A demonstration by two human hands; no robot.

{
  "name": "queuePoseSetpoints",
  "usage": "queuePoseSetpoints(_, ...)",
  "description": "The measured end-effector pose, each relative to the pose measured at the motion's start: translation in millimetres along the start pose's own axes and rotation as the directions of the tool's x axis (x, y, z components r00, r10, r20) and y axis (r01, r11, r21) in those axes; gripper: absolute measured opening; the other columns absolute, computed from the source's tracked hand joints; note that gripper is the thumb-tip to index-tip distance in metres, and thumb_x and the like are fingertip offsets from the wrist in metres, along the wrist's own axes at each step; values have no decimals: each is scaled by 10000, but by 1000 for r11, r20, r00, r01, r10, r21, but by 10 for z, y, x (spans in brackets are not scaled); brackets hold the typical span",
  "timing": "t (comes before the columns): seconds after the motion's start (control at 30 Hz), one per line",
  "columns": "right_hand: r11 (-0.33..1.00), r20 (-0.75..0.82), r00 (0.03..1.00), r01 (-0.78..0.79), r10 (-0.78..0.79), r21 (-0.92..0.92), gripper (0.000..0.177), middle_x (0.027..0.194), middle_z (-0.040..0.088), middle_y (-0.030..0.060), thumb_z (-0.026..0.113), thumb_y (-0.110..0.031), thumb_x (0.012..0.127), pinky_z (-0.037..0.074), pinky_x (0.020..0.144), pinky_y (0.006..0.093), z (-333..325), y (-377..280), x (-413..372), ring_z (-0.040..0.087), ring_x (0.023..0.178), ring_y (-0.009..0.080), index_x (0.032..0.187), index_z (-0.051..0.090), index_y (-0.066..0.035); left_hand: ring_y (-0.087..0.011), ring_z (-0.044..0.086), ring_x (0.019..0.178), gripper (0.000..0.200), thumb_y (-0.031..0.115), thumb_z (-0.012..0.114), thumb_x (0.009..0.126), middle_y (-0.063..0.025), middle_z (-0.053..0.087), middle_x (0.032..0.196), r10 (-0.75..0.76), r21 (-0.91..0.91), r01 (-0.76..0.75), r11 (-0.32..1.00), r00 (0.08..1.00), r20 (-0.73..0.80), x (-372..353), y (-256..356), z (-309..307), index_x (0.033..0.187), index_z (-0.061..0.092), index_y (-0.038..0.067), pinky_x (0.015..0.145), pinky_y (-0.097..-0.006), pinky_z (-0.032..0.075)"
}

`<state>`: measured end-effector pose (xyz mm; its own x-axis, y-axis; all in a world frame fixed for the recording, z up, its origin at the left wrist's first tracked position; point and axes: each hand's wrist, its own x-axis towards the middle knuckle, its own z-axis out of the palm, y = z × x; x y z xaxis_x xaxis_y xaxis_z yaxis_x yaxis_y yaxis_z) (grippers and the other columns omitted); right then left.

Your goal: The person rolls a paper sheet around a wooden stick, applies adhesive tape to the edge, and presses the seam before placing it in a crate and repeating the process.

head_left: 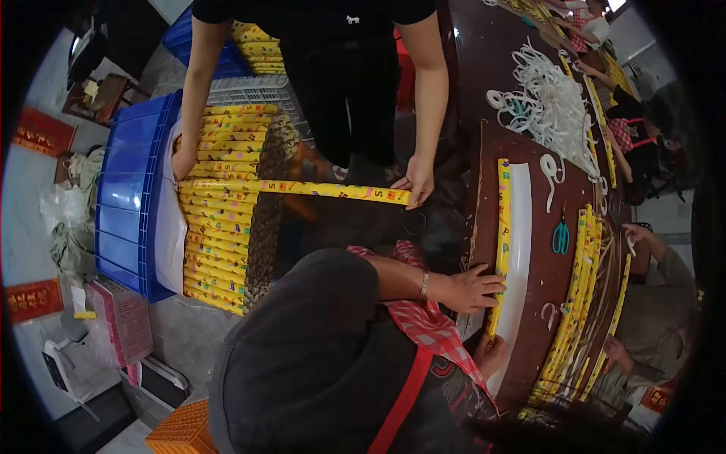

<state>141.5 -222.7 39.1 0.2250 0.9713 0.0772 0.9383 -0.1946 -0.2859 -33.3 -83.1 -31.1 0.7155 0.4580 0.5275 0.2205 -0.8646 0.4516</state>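
Note:
My left hand (pixel 414 184) pinches the near end of a long yellow patterned strip (pixel 325 189), which stretches across to the stack. My right hand (pixel 184 161) is curled at the strip's other end, over the top edge of the stack; its fingertips are partly hidden. Under and beside the strip lie many similar yellow patterned rolls (pixel 219 242), side by side against a white liner sheet (pixel 174 234). Beside the liner stands a blue plastic crate (pixel 125 197). The strip's middle spans open space over the dark floor.
A co-worker in a grey top (pixel 302 333) presses a yellow strip (pixel 503 227) beside a white strip (pixel 519 219) on the brown table (pixel 491 144). Teal scissors (pixel 560 237), tangled white tape (pixel 541 106) and yellow strips (pixel 578 287) lie there. An orange crate (pixel 181 431) stands nearby.

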Motion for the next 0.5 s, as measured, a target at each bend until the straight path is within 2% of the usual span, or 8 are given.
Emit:
queuePoseSetpoints(0.1,995,51,998,48,-44,-84,290,899,568,206,658,-207,854,442,725,465,62,121,94,547,834,396,1007,577,26,-329,222,1381,412,277,662,781,-137,366,1386,-2,-14,2,1000,1000,-15,-11,-2,3,1162,562,160,1009,-638,260)
queuePoseSetpoints(0.23,996,33,999,40,-38,-77,293,907,573,208,666,-208,841,440,721,473,116,100,119,552,829,396,1007,587,19,-327,204,1393,415,243,665,789,-149,350,1384,-3,-51,3,999,1000,1,-20,-5,16,1174,539,154,1022,-634,260)
queuePoseSetpoints(0.4,998,-6,998,-63,63,26,309,906,573,208,658,-214,846,437,708,466,132,17,92,547,832,394,1015,589,36,-326,222,1381,406,266,661,768,-140,369,1373,17,-23,-18,1000,998,-68,-24,-18,71,1151,577,161,992,-634,267)
queuePoseSetpoints(0.43,998,-6,998,-57,57,33,309,906,573,208,658,-214,846,437,708,466,186,89,77,547,832,394,1015,589,36,-325,223,1381,412,267,660,767,-140,368,1375,23,-28,-25,999,997,-71,-32,-23,71,1157,576,160,990,-635,268)
queuePoseSetpoints(0.5,999,-103,994,37,-40,-34,319,895,568,209,657,-220,846,434,712,465,286,217,62,544,835,395,1008,584,45,-325,226,1380,414,268,658,768,-140,367,1378,21,-29,-23,999,997,-70,-41,-21,49,1159,574,158,990,-633,270)
